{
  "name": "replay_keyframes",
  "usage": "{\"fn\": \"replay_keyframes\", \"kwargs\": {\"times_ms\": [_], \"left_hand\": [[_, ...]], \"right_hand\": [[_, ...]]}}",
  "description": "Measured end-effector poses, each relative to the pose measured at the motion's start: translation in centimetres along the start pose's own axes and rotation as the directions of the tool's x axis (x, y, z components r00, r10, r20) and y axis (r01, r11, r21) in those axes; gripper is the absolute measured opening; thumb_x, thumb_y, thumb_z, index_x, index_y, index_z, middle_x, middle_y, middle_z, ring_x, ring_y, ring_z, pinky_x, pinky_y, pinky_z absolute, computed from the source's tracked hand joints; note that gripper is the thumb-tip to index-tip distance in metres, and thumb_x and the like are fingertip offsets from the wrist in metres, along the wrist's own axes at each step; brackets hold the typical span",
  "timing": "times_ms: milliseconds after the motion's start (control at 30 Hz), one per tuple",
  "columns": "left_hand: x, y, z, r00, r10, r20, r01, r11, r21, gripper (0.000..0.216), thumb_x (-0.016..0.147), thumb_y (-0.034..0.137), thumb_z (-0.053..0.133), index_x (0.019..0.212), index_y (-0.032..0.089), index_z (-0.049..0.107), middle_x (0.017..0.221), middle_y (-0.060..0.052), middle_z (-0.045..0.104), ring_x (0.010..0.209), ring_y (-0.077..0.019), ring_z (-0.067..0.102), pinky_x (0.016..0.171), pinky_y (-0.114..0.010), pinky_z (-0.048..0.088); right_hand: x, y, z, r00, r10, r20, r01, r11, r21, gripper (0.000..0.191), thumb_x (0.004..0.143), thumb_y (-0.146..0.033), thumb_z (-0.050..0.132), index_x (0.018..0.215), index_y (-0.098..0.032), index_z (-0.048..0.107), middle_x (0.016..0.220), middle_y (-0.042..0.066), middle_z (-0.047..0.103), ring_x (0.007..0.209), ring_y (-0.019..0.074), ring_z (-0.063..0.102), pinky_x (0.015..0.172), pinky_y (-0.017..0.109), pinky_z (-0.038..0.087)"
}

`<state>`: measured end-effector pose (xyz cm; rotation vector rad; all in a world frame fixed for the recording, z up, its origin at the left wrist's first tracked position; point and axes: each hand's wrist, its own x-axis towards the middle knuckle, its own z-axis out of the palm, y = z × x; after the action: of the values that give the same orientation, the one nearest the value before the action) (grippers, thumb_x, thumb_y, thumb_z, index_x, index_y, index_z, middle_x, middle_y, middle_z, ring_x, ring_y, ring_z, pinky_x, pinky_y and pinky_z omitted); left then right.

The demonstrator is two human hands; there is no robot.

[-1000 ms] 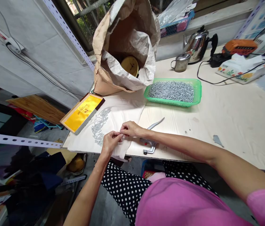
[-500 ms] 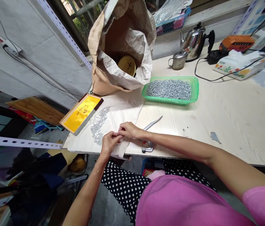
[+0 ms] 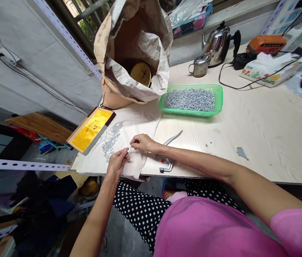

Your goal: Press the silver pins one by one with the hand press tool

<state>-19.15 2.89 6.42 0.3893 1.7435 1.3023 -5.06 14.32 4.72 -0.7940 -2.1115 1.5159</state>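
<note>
My left hand [image 3: 117, 162] is over the white cloth [image 3: 137, 123], its thumb and fingertips pinched together. Just to its right, my right hand [image 3: 143, 142] is also closed in a pinch, the two sets of fingertips a small gap apart. Whatever they hold is too small to make out. Beside my left hand, small silvery metal pins [image 3: 110, 142] lie loose in a curved band on the cloth. Under my right forearm rests a metal hand tool [image 3: 169, 166] with a C-shaped end and a long grey handle; the forearm hides its middle.
A green plastic basket [image 3: 218, 104] holds many similar metal pieces. Left of the pins lies an open box with a yellow lining [image 3: 90, 130]. A large paper sack [image 3: 113, 89] stands behind. A kettle [image 3: 217, 44], metal cup [image 3: 201, 67], orange battery [image 3: 266, 44] and tissue pack [image 3: 263, 73] stand farther right.
My hands have drawn slightly apart; before, their fingertips met just above the cloth. The whole view has shifted a little, with the objects on the table staying put.
</note>
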Motion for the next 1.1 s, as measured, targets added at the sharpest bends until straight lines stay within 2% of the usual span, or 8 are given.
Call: {"fn": "replay_keyframes", "kwargs": {"times_ms": [133, 267, 400, 500, 567, 700, 867, 1100], "left_hand": [[-1.0, -0.4, -0.4, 0.988, 0.144, -0.051, -0.136, 0.981, 0.138, 0.050, 0.050, 0.037, 0.098, 0.086, 0.011, 0.075, 0.069, 0.001, 0.068, 0.055, -0.0078, 0.057, 0.056, -0.021, 0.052], [-3.1, -1.4, 0.9, 0.983, 0.165, 0.080, -0.179, 0.959, 0.222, 0.056, 0.051, 0.046, 0.097, 0.089, 0.012, 0.074, 0.073, -0.002, 0.071, 0.059, -0.0119, 0.061, 0.061, -0.027, 0.055], [-5.0, -2.4, 3.7, 0.969, 0.025, 0.247, -0.088, 0.964, 0.250, 0.054, 0.051, 0.050, 0.096, 0.082, 0.013, 0.072, 0.076, -0.006, 0.074, 0.058, -0.0125, 0.061, 0.058, -0.026, 0.054], [-5.6, -3.3, 5.7, 0.946, -0.077, 0.315, -0.024, 0.951, 0.307, 0.051, 0.052, 0.051, 0.094, 0.080, 0.014, 0.073, 0.070, -0.004, 0.071, 0.053, -0.0114, 0.057, 0.050, -0.023, 0.048], [-5.6, -3.7, 6.7, 0.934, -0.104, 0.341, -0.021, 0.938, 0.345, 0.048, 0.054, 0.052, 0.093, 0.077, 0.014, 0.073, 0.061, -0.001, 0.065, 0.049, -0.0094, 0.052, 0.045, -0.021, 0.041], [-5.3, -4.2, 7.8, 0.916, -0.158, 0.369, -0.002, 0.917, 0.399, 0.046, 0.054, 0.051, 0.092, 0.071, 0.014, 0.071, 0.056, 0.000, 0.061, 0.046, -0.0079, 0.046, 0.041, -0.019, 0.033], [-5.0, -4.2, 8.3, 0.920, -0.166, 0.355, -0.020, 0.884, 0.467, 0.045, 0.056, 0.052, 0.091, 0.069, 0.014, 0.072, 0.052, 0.001, 0.057, 0.044, -0.0073, 0.042, 0.041, -0.020, 0.029], [-5.6, -3.8, 8.6, 0.937, -0.208, 0.280, 0.032, 0.851, 0.524, 0.048, 0.049, 0.054, 0.091, 0.067, 0.015, 0.072, 0.052, 0.000, 0.058, 0.048, -0.0104, 0.049, 0.044, -0.022, 0.040]], "right_hand": [[-0.4, -0.7, -1.8, 0.980, -0.199, 0.006, 0.198, 0.976, -0.093, 0.023, 0.090, -0.011, 0.066, 0.112, -0.014, 0.074, 0.112, 0.009, 0.074, 0.098, 0.0170, 0.066, 0.088, 0.029, 0.046], [-5.0, 0.4, -5.3, 0.952, -0.302, 0.057, 0.303, 0.890, -0.342, 0.020, 0.098, -0.018, 0.060, 0.113, -0.015, 0.073, 0.108, 0.010, 0.071, 0.097, 0.0194, 0.063, 0.090, 0.033, 0.046], [-12.2, 2.8, -8.3, 0.963, -0.257, 0.082, 0.256, 0.771, -0.584, 0.017, 0.101, -0.023, 0.057, 0.104, -0.015, 0.071, 0.101, 0.010, 0.067, 0.093, 0.0210, 0.058, 0.085, 0.034, 0.043], [-16.5, 4.7, -9.1, 0.981, -0.187, 0.058, 0.173, 0.692, -0.700, 0.014, 0.100, -0.027, 0.061, 0.099, -0.015, 0.070, 0.099, 0.010, 0.064, 0.091, 0.0224, 0.055, 0.081, 0.035, 0.040], [-18.2, 5.7, -9.1, 0.988, -0.152, 0.033, 0.127, 0.666, -0.735, 0.013, 0.100, -0.026, 0.062, 0.099, -0.016, 0.069, 0.099, 0.010, 0.064, 0.091, 0.0229, 0.054, 0.078, 0.035, 0.038], [-19.3, 6.8, -8.7, 0.993, -0.115, -0.030, 0.055, 0.673, -0.738, 0.010, 0.100, -0.020, 0.059, 0.095, -0.017, 0.068, 0.096, 0.009, 0.063, 0.088, 0.0215, 0.053, 0.075, 0.035, 0.035], [-19.1, 7.1, -8.6, 0.990, -0.141, -0.005, 0.095, 0.688, -0.719, 0.019, 0.101, -0.013, 0.052, 0.088, -0.018, 0.064, 0.090, 0.007, 0.064, 0.080, 0.0187, 0.050, 0.074, 0.034, 0.033], [-19.2, 6.9, -8.6, 0.981, -0.191, 0.039, 0.144, 0.579, -0.803, 0.029, 0.105, -0.009, 0.040, 0.093, -0.017, 0.065, 0.090, 0.008, 0.065, 0.080, 0.0199, 0.050, 0.074, 0.035, 0.034]]}}
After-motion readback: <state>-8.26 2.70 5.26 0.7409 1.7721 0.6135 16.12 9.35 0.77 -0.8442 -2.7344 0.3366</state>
